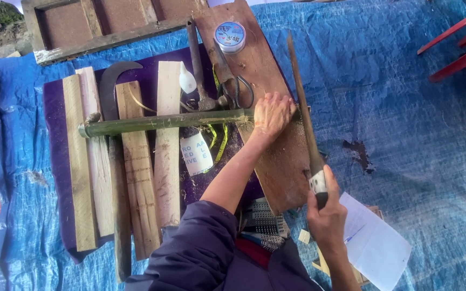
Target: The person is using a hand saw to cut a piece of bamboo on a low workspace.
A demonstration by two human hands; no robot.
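Head view: left hand (271, 114) pressed closed over green bamboo pole (163, 122) lying across brown wooden board (284, 161), right hand (326, 213) clamped around long rusty blade's (301, 102) handle.

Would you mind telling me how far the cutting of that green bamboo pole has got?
Some cutting looks done: sawdust lies on the brown board beside the blade. In hand: the left hand pins the bamboo pole on the board, while the right hand holds the long saw at the pole's end. Left: how deep the cut goes is hidden behind the left hand.
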